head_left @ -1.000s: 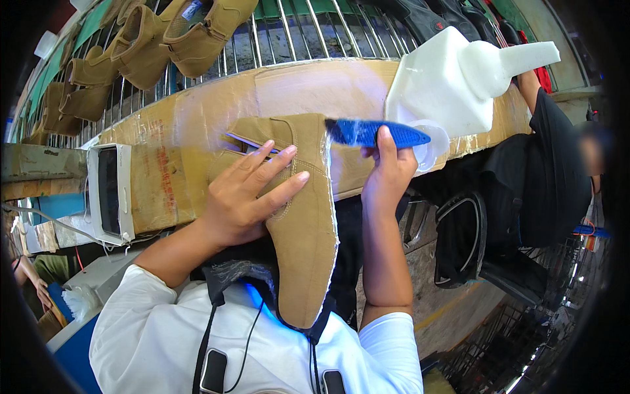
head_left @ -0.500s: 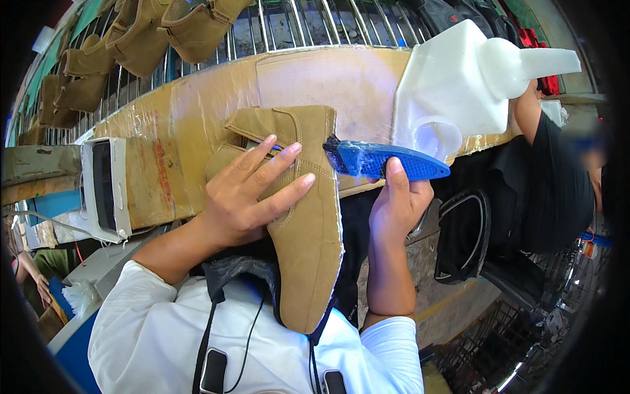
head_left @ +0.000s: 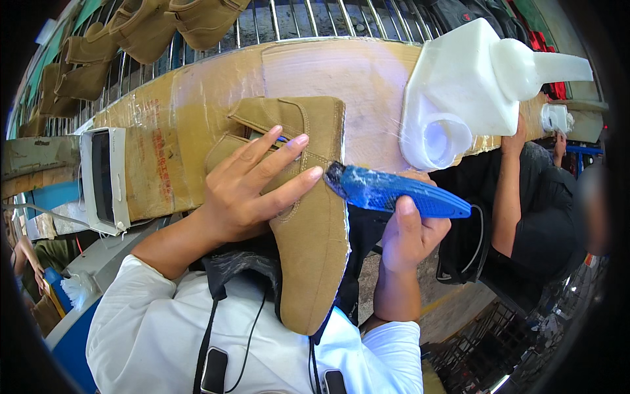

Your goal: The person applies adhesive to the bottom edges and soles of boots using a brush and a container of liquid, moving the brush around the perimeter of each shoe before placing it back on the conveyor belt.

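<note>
A tan ankle boot [head_left: 312, 262] lies on its side across my lap and the bench edge, toe toward me, its sole side facing right. My left hand [head_left: 246, 180] grips it near the opening, fingers spread over the upper and thumb hidden. A whitish line runs along the boot's bottom edge. In my right hand [head_left: 413, 240] is a blue brush [head_left: 410, 195], held between thumb and fingers. Its dark, wet-looking tip meets the boot's edge near the heel half, and whitish residue coats the handle by the tip.
Cardboard [head_left: 210, 85] covers the bench. A white plastic bottle [head_left: 459, 79] with an open cup mouth lies at the right. Beyond are metal rollers [head_left: 321, 20] bearing more tan boots [head_left: 138, 29]. A white-framed box [head_left: 105, 180] stands left. Another person's arm [head_left: 505, 197] reaches in right.
My right hand has brought the brush toward me along the boot's edge and slightly right, tilting its handle end down. The boot barely shifts. The other person's arm has come further into view.
</note>
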`<action>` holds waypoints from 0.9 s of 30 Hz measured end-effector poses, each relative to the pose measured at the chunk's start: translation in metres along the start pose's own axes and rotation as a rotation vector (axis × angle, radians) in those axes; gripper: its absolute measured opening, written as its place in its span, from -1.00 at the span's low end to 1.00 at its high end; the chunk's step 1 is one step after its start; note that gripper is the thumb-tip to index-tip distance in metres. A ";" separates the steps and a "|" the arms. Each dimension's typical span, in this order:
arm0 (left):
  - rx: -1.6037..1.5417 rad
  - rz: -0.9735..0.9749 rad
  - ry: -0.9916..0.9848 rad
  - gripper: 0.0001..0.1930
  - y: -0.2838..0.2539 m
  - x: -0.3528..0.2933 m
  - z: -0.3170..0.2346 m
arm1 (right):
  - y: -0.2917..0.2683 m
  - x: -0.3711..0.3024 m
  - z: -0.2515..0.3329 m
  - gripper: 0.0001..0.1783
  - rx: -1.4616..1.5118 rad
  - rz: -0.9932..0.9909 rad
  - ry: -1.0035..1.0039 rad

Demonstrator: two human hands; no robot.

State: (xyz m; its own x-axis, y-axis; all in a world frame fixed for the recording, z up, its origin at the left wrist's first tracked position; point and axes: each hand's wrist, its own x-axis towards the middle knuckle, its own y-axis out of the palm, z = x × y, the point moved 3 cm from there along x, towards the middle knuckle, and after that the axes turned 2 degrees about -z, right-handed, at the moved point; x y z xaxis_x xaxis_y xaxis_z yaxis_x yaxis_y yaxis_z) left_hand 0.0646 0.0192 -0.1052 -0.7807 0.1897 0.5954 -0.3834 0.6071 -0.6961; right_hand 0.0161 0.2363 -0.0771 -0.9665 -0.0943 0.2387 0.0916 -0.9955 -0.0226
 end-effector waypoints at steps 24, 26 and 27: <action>-0.017 0.031 0.000 -0.50 -0.002 0.002 0.002 | -0.010 0.007 0.010 -0.62 -0.108 0.038 0.063; -0.015 0.035 0.001 -0.48 -0.002 0.003 0.002 | -0.010 0.004 0.019 -0.62 -0.076 0.049 0.041; -0.019 0.037 -0.001 -0.47 -0.002 0.003 0.002 | -0.011 0.002 0.024 -0.62 -0.044 0.078 0.018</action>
State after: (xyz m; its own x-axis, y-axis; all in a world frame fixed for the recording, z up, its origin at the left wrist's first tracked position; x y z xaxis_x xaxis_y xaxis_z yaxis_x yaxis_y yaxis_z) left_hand 0.0617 0.0169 -0.1027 -0.7946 0.2116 0.5690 -0.3448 0.6141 -0.7099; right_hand 0.0187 0.2472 -0.0531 -0.9609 -0.1714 0.2173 0.1568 -0.9841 -0.0828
